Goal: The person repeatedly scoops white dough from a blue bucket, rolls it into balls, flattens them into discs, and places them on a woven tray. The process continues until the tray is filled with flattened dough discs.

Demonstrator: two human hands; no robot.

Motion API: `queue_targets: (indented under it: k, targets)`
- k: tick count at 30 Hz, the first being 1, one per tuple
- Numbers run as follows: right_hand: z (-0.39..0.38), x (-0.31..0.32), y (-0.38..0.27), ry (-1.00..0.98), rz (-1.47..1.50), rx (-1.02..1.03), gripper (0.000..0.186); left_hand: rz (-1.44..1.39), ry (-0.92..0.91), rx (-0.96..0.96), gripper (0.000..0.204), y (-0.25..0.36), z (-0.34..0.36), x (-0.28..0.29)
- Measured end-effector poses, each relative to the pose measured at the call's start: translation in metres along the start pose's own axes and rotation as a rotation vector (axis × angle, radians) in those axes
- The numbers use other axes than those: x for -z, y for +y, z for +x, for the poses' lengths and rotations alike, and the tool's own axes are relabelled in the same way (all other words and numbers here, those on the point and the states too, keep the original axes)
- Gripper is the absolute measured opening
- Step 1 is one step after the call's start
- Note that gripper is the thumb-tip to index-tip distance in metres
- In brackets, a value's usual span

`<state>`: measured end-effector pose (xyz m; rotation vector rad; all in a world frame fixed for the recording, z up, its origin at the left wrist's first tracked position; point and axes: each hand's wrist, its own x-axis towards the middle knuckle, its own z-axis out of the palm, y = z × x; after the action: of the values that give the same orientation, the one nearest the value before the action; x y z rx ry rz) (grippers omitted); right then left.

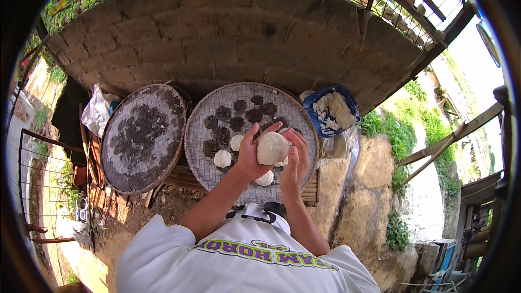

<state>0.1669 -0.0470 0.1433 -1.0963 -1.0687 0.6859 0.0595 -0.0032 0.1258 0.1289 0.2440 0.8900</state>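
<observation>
Between my two cupped palms sits a large, off-white dough ball (273,148), raised above a round woven tray (202,109). My left hand (250,154) presses against its left side, with the fingers pointing up and away. On the other side, my right hand (298,158) curves around it. Smaller white dough balls rest on the tray close to my hands: one at the left (222,158), another (236,142) beside my left wrist, and one (265,178) between my forearms. Part of another shows just below the held ball. Dark roundish patches mark the tray's far half.
A second woven tray (116,152), with a dark stained middle, leans at the left. At the right stands a blue basin (354,121) of crumbly white dough. Behind the trays rises a block wall (217,35). A white sack (99,111) lies at far left.
</observation>
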Motion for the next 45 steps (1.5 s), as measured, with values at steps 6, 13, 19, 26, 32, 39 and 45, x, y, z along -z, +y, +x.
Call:
queue_targets:
  k: [6,13,19,26,32,39,45]
  targets:
    - [0.021,-0.003,-0.001,-0.031,0.724,-0.606,0.056,0.361,0.363,-0.374,0.065,0.012,0.026,-0.016]
    - [-0.022,-0.022,0.004,0.075,0.752,-0.564,0.061,0.314,0.353,-0.26,0.055,0.019,0.02,0.0]
    - [-0.015,-0.026,0.011,0.154,0.538,-0.565,0.057,0.306,0.402,-0.267,0.059,0.009,-0.018,0.018]
    - [-0.035,0.014,0.051,-0.384,-0.296,-0.034,0.043,0.159,0.547,-0.103,0.048,0.054,-0.055,0.136]
    - [-0.093,0.114,0.138,-0.089,-0.225,-0.792,0.039,0.828,0.977,-0.09,0.055,0.135,-0.042,0.269]
    - [-0.218,0.233,0.166,0.28,-0.196,-1.378,0.045,1.425,0.862,-0.166,0.059,0.182,0.019,0.33]
    - [-0.284,0.28,0.15,0.525,-0.232,-1.438,0.043,2.287,0.769,-0.252,0.058,0.156,0.026,0.323]
